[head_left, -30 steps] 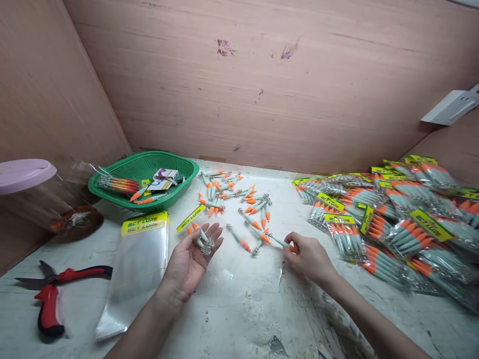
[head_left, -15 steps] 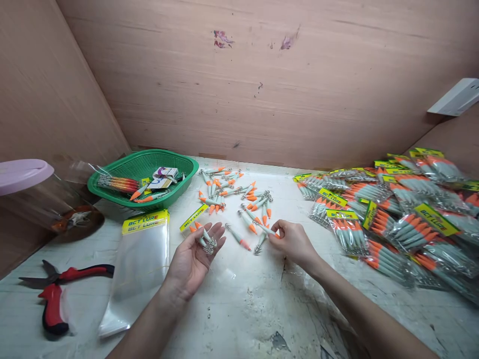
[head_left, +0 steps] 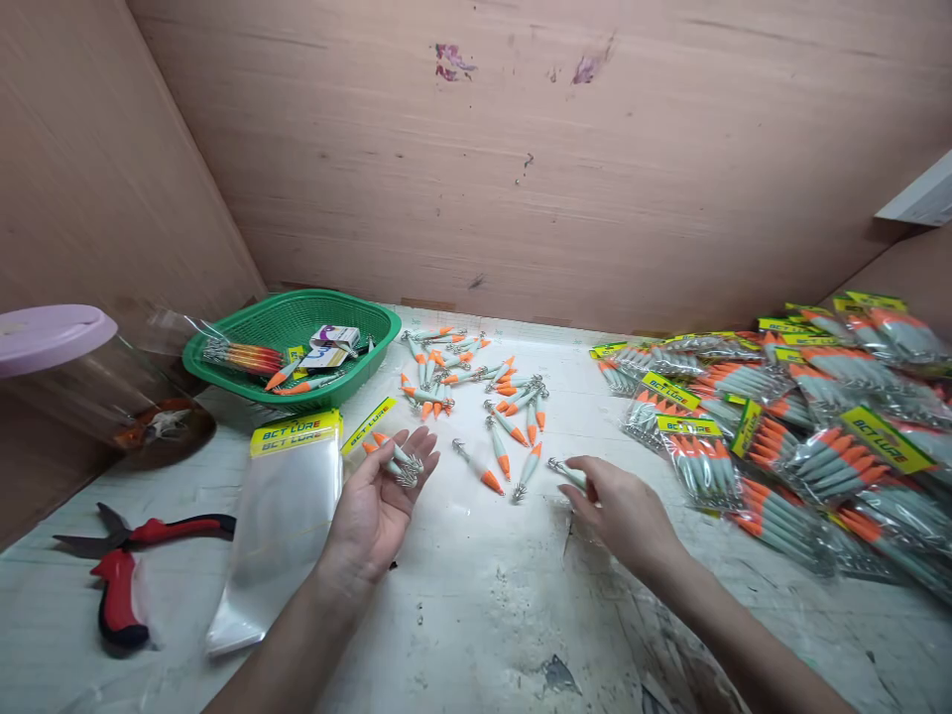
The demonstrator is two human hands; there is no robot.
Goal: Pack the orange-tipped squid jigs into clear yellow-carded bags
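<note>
My left hand [head_left: 379, 506] is palm up, fingers curled, with its thumb over a few squid lures [head_left: 400, 458], pale green with orange tips and hooked ends. A clear bag with a yellow BCT LURE header [head_left: 370, 426] sits behind its fingers; whether it is gripped too is hard to see. My right hand [head_left: 621, 506] pinches one lure [head_left: 566, 473], hooks pointing left, its other end hidden by the fingers. Between the hands lie loose lures, among them one [head_left: 480, 468] with its orange tip toward me and another [head_left: 528, 472] beside it.
Packed lure bags [head_left: 691, 466] pile up on the right. At left are a green basket [head_left: 372, 372] holding lures and cards, a stack of clear bags [head_left: 287, 526], red-and-black pliers [head_left: 123, 565] and a jar with a pink lid [head_left: 56, 337]. A loose lure heap [head_left: 446, 372] lies at the back.
My right hand has moved right and turned the lure, so its hooked end now points left from the fingers. My left hand stays nearly in place with its lures. The view has shifted slightly.
</note>
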